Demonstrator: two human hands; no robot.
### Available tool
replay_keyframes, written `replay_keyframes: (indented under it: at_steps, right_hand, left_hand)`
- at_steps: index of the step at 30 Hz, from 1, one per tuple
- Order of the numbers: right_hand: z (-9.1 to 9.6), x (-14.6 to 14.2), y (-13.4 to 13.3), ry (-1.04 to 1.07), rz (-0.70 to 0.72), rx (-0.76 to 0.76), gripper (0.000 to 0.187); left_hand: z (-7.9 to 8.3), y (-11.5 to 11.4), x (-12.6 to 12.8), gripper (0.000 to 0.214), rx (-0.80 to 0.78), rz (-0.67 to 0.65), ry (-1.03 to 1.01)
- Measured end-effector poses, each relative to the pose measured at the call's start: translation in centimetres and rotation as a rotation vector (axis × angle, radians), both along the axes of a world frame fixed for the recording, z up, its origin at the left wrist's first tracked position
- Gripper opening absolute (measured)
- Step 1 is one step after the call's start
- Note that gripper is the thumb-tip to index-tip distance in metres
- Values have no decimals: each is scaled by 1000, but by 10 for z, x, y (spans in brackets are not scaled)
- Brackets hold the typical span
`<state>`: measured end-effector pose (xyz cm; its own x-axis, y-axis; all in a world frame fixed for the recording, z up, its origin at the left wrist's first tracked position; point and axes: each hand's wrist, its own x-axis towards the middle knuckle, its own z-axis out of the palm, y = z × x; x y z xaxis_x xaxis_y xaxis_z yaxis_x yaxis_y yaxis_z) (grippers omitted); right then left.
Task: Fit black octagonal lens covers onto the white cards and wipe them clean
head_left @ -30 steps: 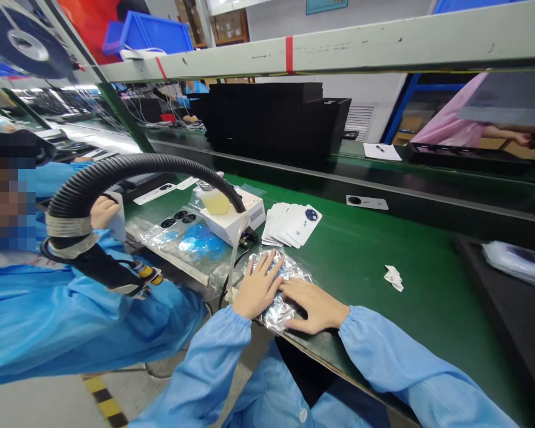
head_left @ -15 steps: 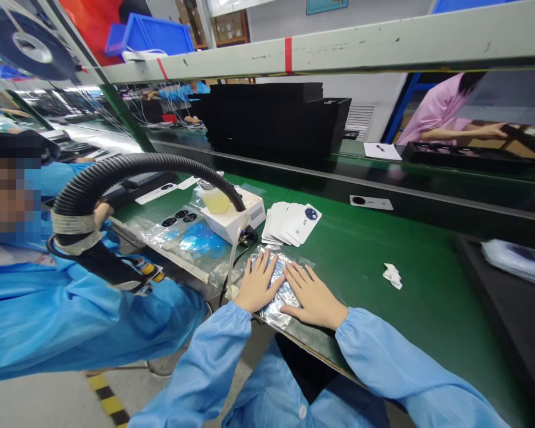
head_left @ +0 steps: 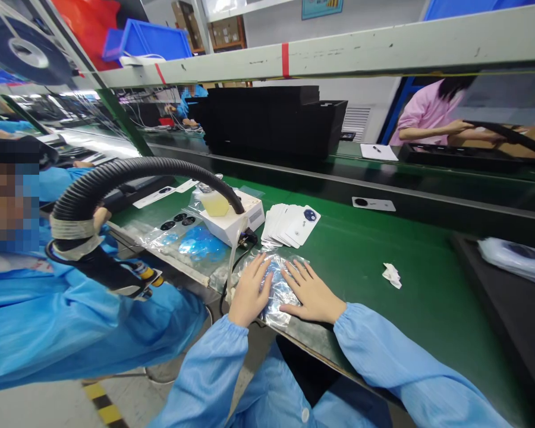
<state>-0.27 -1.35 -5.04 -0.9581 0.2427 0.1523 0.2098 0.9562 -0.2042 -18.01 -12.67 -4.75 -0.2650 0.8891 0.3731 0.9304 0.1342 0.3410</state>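
Black corrugated hose [head_left: 129, 168] arched at the far left of the fingers, held by a co-worker's hand [head_left: 100, 218] in a blue sleeve. Up and left of the fingers lay one clear bag [head_left: 200, 249] with blue contents and at least three black round parts [head_left: 178, 219]. Just beyond it stood one white box [head_left: 232, 229] carrying one cup of yellow liquid [head_left: 214, 205]. Straight beyond the fingers sat one fanned stack of white cards [head_left: 289, 226], too overlapped to count. The person's two hands, the left hand [head_left: 248, 297] and the right hand [head_left: 311, 294], lay flat, their fingers [head_left: 296, 276] spread and pressed down, pinching nothing. Between them, directly under the fingers, one silvery clear pouch [head_left: 279, 291] lay on the green counter [head_left: 361, 261]. To the right of the fingers lay one white paper scrap [head_left: 392, 275], and farther off, one white card [head_left: 373, 204]. The step in hand appeared to be smoothing the pouch; the next move seemed to call for even pressure across it.
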Motion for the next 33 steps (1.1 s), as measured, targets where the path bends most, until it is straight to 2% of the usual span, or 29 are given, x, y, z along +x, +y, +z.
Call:
replay_keyframes:
  at_steps: [6,11,16,20,22,25,27,29,31,33]
  right_hand:
    - [1,-17,7,-26,26,-28,89]
    - [9,-13,15,-26,12,-84,86]
    - [11,-9,21,4,-12,-157,82]
    - [6,-8,23,87,-21,-247,77]
    - [12,-7,26,173,-54,-306,71]
    - [42,-2,21,358,-107,-396,57]
    - [79,7,6,493,-117,-460,41]
    - [123,22,-21,632,-92,-556,29]
    - [164,42,-52,864,93,-987,18]
    - [192,64,-78,955,351,-1322,20]
  left_hand:
    - [-11,4,1,47,-132,-15,79]
    - [-17,8,-9,50,-180,8,134]
    - [-13,4,-18,49,-185,69,146]
    - [-6,6,-21,47,-139,59,143]
    - [-3,9,-21,46,-93,41,132]
    - [0,14,-21,31,-32,-16,99]
    - [0,16,-20,26,-4,-61,74]
    - [0,17,-18,27,29,-78,59]
    - [-1,15,-13,28,66,-79,54]
    - [-2,13,-6,29,87,-105,53]
